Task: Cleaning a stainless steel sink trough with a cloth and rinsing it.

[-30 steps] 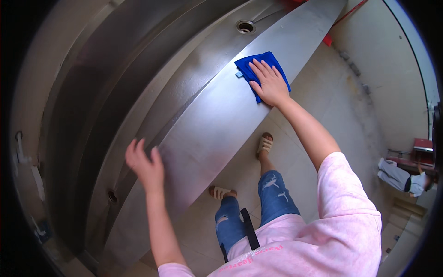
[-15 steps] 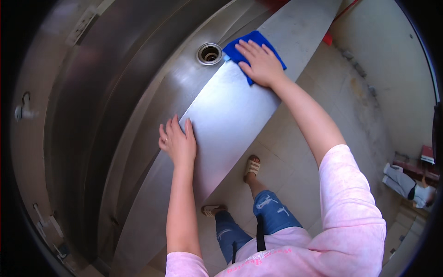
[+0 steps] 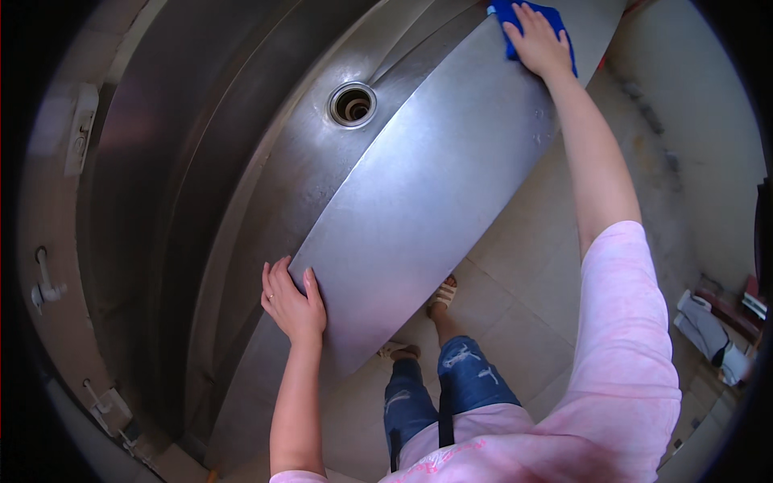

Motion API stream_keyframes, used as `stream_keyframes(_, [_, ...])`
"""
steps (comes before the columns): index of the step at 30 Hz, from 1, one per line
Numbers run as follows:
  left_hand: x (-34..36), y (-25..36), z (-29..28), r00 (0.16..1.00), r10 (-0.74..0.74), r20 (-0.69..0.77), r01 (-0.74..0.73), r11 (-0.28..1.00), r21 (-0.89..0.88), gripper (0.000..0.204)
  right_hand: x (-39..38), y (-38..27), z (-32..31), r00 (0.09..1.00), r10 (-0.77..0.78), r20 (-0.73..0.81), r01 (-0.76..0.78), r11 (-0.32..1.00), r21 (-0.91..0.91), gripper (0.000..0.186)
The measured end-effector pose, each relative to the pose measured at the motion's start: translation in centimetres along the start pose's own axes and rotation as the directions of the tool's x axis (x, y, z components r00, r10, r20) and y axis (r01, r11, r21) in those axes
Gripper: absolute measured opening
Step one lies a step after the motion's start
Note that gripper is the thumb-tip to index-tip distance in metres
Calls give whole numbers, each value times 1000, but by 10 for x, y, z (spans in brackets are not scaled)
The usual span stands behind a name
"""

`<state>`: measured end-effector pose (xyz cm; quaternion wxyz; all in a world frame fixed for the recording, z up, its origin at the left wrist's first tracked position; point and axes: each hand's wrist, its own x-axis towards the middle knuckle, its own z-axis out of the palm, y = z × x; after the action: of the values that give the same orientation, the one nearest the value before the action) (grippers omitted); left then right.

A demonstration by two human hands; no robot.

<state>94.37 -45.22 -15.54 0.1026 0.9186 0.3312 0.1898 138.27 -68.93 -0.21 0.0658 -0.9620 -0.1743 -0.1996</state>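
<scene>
My right hand [image 3: 538, 42] lies flat on a blue cloth [image 3: 568, 20], fingers stretched out, pressing it against the far part of a long stainless-steel ledge [image 3: 419, 185]. Part of the cloth is hidden under the palm. Closer to me, my left hand [image 3: 295, 302] rests at the ledge's inner edge, beside the steel basin [image 3: 294, 181]. Its thumb is spread from the fingers and it holds nothing. A round metal drain opening [image 3: 352, 105] sits in the basin floor, left of the ledge. Some wet spots show on the ledge near my right forearm.
White pipe fittings or taps [image 3: 48, 291] are on the wall at the left. Beyond the ledge's outer edge lies a tiled floor [image 3: 515, 322], where my feet stand. A pale wall [image 3: 708, 121] rises at the right. Another person [image 3: 713, 334] is at the far right.
My right hand has slid the blue cloth farther away along the ledge, up and to the right. My left hand stays at the inner edge, lower in view. The view itself has shifted.
</scene>
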Motion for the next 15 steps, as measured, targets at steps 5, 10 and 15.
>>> stream_keyframes(5, [15, 4, -5, 998, -31, 63, 27, 997, 70, 39, 20, 27, 60, 991, -108, 78, 108, 994, 10, 56])
stream_keyframes(10, [23, 5, 5, 994, -49, 97, 37, 993, 116, 38, -16, 39, 114, 987, -159, -17, 158, 986, -51, 54])
stream_keyframes(15, [28, -1, 20, 994, -46, 97, 30, 986, 162, 37, -81, 15, 122, 988, -145, -47, 146, 989, 28, 55])
